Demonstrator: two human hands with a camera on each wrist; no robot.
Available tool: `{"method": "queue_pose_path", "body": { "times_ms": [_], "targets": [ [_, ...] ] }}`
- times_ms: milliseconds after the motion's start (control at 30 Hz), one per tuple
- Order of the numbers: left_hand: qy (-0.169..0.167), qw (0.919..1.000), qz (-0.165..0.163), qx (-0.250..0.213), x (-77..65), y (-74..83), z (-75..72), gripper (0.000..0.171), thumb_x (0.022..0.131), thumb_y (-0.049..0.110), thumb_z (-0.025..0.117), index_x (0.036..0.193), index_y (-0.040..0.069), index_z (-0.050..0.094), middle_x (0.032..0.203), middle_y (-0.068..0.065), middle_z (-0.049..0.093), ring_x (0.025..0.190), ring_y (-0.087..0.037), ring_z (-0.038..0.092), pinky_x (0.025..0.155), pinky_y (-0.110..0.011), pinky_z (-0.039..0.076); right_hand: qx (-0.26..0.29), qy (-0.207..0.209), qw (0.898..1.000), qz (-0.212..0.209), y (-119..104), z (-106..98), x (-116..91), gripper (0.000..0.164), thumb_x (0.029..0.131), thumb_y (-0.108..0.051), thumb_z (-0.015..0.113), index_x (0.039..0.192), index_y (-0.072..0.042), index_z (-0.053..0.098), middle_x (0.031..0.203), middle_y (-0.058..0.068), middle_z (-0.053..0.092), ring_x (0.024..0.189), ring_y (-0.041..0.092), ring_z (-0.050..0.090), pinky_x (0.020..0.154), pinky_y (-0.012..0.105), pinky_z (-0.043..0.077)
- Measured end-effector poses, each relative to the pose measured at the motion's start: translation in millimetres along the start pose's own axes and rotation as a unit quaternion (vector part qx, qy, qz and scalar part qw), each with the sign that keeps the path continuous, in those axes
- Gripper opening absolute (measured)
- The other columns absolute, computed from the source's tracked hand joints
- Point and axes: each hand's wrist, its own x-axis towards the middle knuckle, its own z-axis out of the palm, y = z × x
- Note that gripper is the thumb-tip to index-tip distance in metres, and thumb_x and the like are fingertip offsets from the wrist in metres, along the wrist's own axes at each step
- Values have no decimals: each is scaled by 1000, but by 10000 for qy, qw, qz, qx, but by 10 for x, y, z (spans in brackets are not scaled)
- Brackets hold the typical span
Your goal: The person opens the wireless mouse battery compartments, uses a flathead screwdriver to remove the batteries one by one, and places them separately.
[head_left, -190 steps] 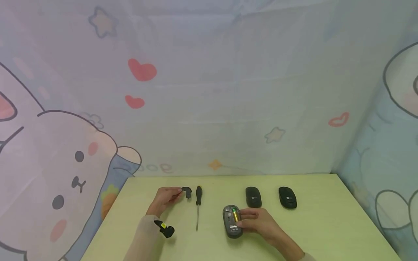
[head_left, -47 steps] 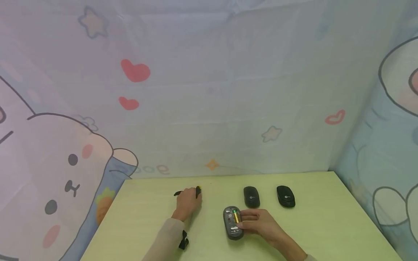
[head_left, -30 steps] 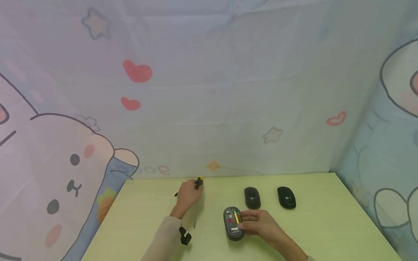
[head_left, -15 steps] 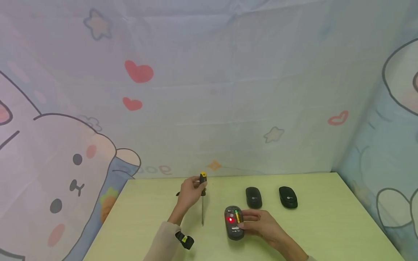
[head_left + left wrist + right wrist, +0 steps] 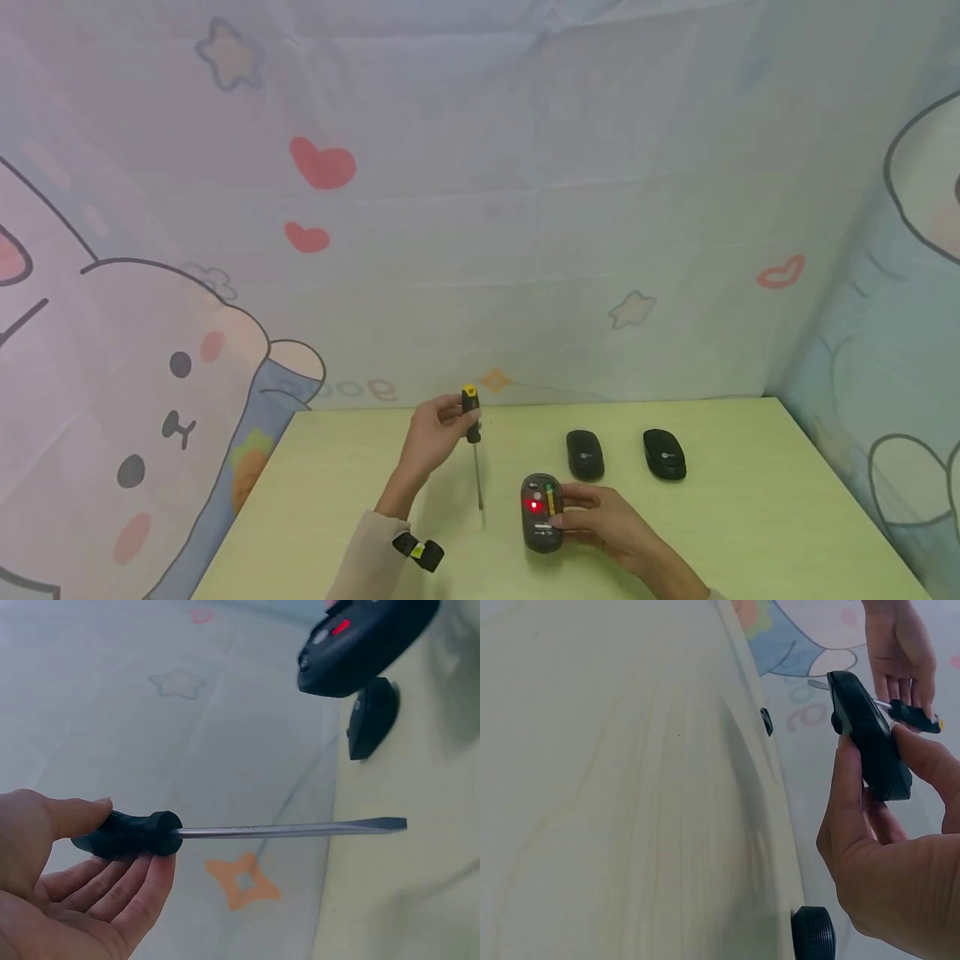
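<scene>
My left hand (image 5: 432, 437) holds a flathead screwdriver (image 5: 470, 418) by its black, yellow-ended handle, thumb on one side and fingers on the other. Its shaft points down, the tip left of the computer mouse in the head view. In the left wrist view the screwdriver (image 5: 292, 830) shows its whole blade. With thumb and fingers, my right hand (image 5: 611, 525) grips the dark mouse (image 5: 542, 537) by its side, underside toward the head camera. A green-and-gold battery (image 5: 551, 500) sits in its uncovered compartment, and a red light (image 5: 534, 505) glows beside it.
Two more black mice, a nearer one (image 5: 585, 455) and one further right (image 5: 664, 454), rest on the pale yellow table (image 5: 750, 517). A small black piece (image 5: 766, 721) lies on the table in the right wrist view. A printed cloth (image 5: 450, 250) hangs behind the table.
Earlier my left hand was at a curved black piece; then it took the screwdriver, raised it off the table and brought it rightward, tip down. The red light under the mouse has come on.
</scene>
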Motion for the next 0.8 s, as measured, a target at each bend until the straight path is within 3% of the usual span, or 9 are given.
{"method": "queue_pose_path", "body": {
  "times_ms": [200, 467, 633, 800],
  "targets": [
    [-94, 9992, 196, -329, -27, 145, -44, 47, 99, 21, 75, 141, 2, 63, 122, -21, 73, 110, -33, 76, 93, -41, 66, 22, -125, 9999, -30, 9, -17, 18, 79, 89, -17, 84, 153, 9, 44, 131, 17, 73, 107, 24, 75, 95, 39, 65],
    [-164, 9980, 600, -152, -94, 355, -61, 45, 100, 24, 75, 141, 10, 64, 125, -16, 74, 114, -31, 76, 100, -44, 64, 213, -284, 9993, -67, 24, -10, 26, 78, 91, -19, 83, 152, 10, 44, 125, 13, 74, 104, 22, 75, 94, 37, 66],
    [-41, 9973, 735, -68, -147, 485, -39, 43, 99, 24, 75, 140, 13, 65, 128, -14, 74, 122, -34, 73, 103, -48, 62, 311, -398, 9987, -59, 29, -11, 27, 79, 92, -19, 81, 153, 11, 42, 121, 13, 76, 102, 21, 77, 92, 37, 67],
    [-12, 9951, 992, -17, -237, 613, 35, 40, 99, 21, 76, 137, 12, 67, 123, -12, 75, 117, -31, 74, 100, -43, 64, 380, -456, 9982, -65, 25, -12, 20, 80, 93, -17, 80, 154, 12, 38, 120, 13, 77, 103, 22, 78, 89, 38, 67]
  ]
}}
